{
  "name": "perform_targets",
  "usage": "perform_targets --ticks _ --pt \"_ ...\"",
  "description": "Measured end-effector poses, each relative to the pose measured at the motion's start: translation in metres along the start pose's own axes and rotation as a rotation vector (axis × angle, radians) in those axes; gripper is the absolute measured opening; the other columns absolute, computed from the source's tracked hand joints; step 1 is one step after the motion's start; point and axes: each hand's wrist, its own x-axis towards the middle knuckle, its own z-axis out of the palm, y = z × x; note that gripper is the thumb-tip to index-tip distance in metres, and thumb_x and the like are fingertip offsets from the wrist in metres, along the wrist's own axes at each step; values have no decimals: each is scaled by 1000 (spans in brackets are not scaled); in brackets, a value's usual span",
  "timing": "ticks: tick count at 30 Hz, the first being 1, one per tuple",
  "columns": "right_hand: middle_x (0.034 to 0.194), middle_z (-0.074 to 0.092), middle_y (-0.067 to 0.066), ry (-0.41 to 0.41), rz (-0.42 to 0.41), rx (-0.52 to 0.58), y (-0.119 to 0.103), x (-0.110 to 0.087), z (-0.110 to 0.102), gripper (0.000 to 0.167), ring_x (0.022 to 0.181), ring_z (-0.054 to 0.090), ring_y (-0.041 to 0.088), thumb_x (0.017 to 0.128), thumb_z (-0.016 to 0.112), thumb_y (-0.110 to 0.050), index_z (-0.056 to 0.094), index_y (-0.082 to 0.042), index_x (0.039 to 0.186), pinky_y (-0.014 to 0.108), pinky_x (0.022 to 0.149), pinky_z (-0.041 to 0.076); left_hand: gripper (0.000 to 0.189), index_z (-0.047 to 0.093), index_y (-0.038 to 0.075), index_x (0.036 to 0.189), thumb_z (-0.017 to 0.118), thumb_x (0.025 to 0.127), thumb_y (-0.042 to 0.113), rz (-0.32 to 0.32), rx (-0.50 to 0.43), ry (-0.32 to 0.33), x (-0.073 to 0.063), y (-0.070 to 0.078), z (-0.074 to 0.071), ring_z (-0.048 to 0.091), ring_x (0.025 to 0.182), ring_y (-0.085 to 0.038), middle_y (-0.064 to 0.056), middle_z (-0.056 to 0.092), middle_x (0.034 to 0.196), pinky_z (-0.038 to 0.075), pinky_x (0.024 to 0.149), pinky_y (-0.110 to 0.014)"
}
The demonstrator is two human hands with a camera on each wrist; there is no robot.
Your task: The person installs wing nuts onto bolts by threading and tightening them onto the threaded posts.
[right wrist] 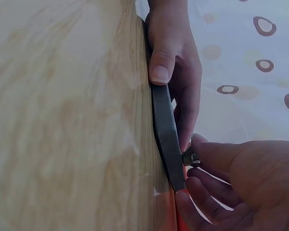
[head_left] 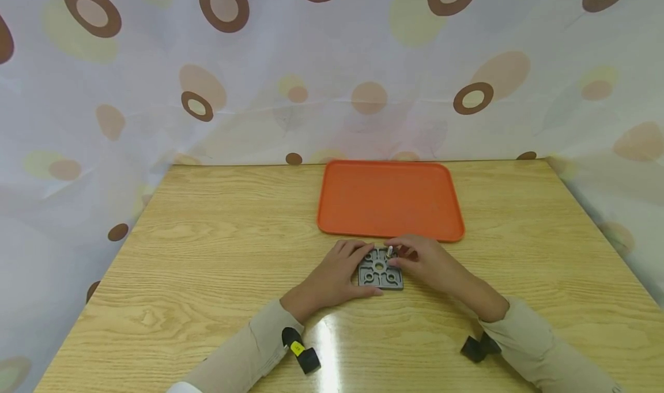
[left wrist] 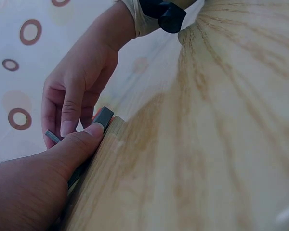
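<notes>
A square grey metal plate (head_left: 380,267) with a centre hole, corner holes and raised ribs lies flat on the wooden table. My left hand (head_left: 338,273) grips it from the left, thumb along the near edge and fingers at the far left corner. At the plate's far right corner, my right hand (head_left: 429,261) pinches a small silver metal bolt (head_left: 390,251) that stands upright over the corner hole. The right wrist view shows the bolt (right wrist: 190,157) against the plate's upper face, between thumb and fingers. How deep it sits is hidden.
Just beyond the hands lies an orange rectangular tray (head_left: 389,200). The wooden table (head_left: 218,254) reaches back to a patterned curtain (head_left: 332,122) hanging behind it and at both sides. Light glares on the table near the front.
</notes>
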Motion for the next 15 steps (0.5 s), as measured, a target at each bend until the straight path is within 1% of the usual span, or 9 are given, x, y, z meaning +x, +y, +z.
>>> perform_targets --ticks 4,10,15 --pt "98 63 0 23 0 -21 -1 1 0 35 86 59 14 84 70 -22 63 -7 114 30 74 50 93 30 18 146 49 75 75 -4 1 -1 -1 0 -1 31 121 -13 3 35 139 32 100 -32" --pt "95 64 -2 55 20 -40 -3 1 -1 28 83 60 12 84 69 -20 66 -7 108 29 72 50 92 31 17 146 50 76 74 -5 -1 -4 -1 1 -2 31 121 -14 3 35 138 32 101 -32" --pt "91 64 -4 75 17 -51 -2 0 -2 20 80 59 11 84 69 -18 68 -10 102 28 70 50 92 31 17 146 50 76 74 -6 -3 -4 -1 1 -2 31 121 -14 3 35 139 32 101 -32"
